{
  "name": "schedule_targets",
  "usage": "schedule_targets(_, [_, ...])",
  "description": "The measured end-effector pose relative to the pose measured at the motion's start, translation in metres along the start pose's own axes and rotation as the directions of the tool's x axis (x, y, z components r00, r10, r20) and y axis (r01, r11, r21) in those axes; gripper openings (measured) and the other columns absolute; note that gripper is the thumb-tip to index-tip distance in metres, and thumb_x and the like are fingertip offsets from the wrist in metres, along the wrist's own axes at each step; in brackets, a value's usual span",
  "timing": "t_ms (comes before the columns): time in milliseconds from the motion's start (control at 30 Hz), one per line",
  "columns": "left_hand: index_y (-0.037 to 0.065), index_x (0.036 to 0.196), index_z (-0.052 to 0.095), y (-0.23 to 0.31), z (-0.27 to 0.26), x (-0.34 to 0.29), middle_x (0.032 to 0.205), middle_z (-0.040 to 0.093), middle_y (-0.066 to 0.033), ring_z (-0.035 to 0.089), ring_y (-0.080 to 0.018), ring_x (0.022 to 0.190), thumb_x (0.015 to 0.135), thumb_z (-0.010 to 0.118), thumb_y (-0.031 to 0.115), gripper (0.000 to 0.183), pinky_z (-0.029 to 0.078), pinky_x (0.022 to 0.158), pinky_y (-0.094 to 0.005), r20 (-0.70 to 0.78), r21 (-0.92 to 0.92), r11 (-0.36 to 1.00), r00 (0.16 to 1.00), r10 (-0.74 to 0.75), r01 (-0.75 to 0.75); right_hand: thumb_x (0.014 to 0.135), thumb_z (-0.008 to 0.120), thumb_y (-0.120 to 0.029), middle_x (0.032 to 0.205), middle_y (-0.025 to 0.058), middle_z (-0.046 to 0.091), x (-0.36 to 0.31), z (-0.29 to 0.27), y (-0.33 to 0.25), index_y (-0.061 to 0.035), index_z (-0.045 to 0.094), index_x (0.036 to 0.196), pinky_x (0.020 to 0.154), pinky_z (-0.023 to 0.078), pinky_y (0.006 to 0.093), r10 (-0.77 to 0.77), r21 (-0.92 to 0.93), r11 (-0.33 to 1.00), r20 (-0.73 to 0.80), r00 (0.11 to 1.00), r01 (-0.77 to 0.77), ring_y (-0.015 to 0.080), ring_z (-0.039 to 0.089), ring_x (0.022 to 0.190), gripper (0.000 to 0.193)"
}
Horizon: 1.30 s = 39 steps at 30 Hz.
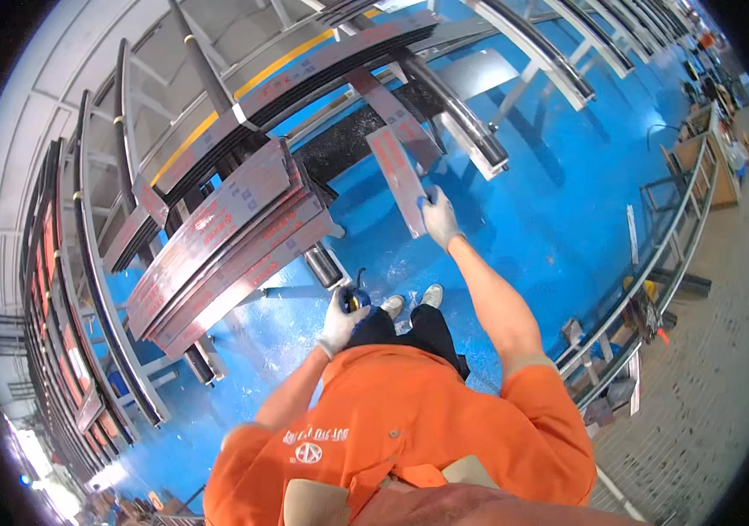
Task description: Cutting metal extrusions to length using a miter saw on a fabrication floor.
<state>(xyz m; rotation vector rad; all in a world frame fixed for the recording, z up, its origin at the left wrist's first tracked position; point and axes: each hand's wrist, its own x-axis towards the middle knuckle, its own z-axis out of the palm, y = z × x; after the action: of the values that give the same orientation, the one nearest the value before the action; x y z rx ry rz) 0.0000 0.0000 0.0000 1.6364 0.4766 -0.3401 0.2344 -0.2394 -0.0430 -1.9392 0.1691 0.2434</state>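
Observation:
My right hand (438, 219), in a pale work glove, is reached out forward and closed on the near end of a narrow grey metal plate (394, 175) with red markings. The plate slants away to the far left, and a second marked plate (396, 112) lies beyond it. Close to my waist, my gloved left hand (337, 326) is wrapped round a small, dark, rounded tape measure (355, 302) with a yellow patch. Left of that hand, a fanned stack of long grey metal plates (243, 237) with red markings rests on the rack arms.
Black-topped rack arms (471, 140) jut toward me, with the ends of several at leg height. More plates lie in a long stack (339, 70) at the back. A metal railing (690, 228) curves along the right, beside a paved walkway (699, 377). The floor (532, 245) is blue.

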Motion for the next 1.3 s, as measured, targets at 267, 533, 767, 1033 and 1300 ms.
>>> schedule_targets(267, [0.004,0.131,0.05,0.043,0.03,0.004,0.109,0.063,-0.0096,0.059,-0.0191,0.094,0.075,0.071,0.003,0.059,0.047,0.089,-0.0297,-0.199,-0.15,0.989,0.98,-0.028,-0.002,0.089,0.055,-0.024,0.097,0.02,0.068,0.162,0.105,-0.04,-0.0041,0.058,0.111,0.079,0.05,0.0465,-0.091,-0.194,0.978,-0.04,0.995,0.082,0.0411,0.063,0.09,0.03])
schedule_targets(533, [0.002,0.13,0.049,0.061,0.01,0.04,0.114,0.062,-0.0128,0.059,-0.0233,0.099,0.073,0.075,0.006,0.063,0.046,0.092,-0.0325,-0.165,-0.2,0.98,0.986,-0.037,0.003,0.088,0.054,-0.029,0.106,0.0197,0.068,0.245,0.182,-0.083,-0.0097,0.06,0.112,0.084,0.048,0.0496,-0.029,-0.386,0.922,0.009,1.0,0.03,0.0438,0.062,0.097,0.031])
schedule_targets(767, [0.003,0.128,0.05,0.072,-0.001,0.081,0.115,0.061,-0.0111,0.057,-0.0223,0.102,0.072,0.073,0.005,0.06,0.044,0.095,-0.0319,-0.061,-0.206,0.978,0.997,-0.038,0.025,0.088,0.055,-0.031,0.118,0.0187,0.062,0.234,0.18,-0.077,-0.0102,0.061,0.118,0.094,0.044,0.0506,-0.164,-0.564,0.822,-0.095,0.982,0.083,0.0436,0.056,0.108,0.037])
schedule_targets(1033, [0.003,0.126,0.051,0.085,0.018,0.124,0.113,0.06,-0.0106,0.056,-0.0222,0.102,0.072,0.073,0.006,0.059,0.044,0.094,-0.0324,0.036,-0.114,0.993,0.999,0.026,-0.022,0.094,0.059,-0.024,0.088,0.0064,0.069,0.067,0.059,0.017,0.0005,0.065,0.107,0.066,0.048,0.0275,0.139,-0.038,0.99,0.098,0.985,-0.136,0.0149,0.058,0.072,0.029])
schedule_targets(1300, [0.0,0.132,0.048,0.105,0.058,0.117,0.124,0.054,-0.0232,0.056,-0.0395,0.109,0.071,0.078,0.025,0.073,0.046,0.097,-0.0426,0.196,0.479,0.866,0.979,0.052,-0.142,0.093,0.061,-0.023,0.101,0.0043,0.069,-0.083,0.017,0.022,-0.0102,0.068,0.111,0.06,0.044,0.0272,0.215,0.494,0.76,0.42,0.881,-0.422,0.0138,0.06,0.072,0.023])
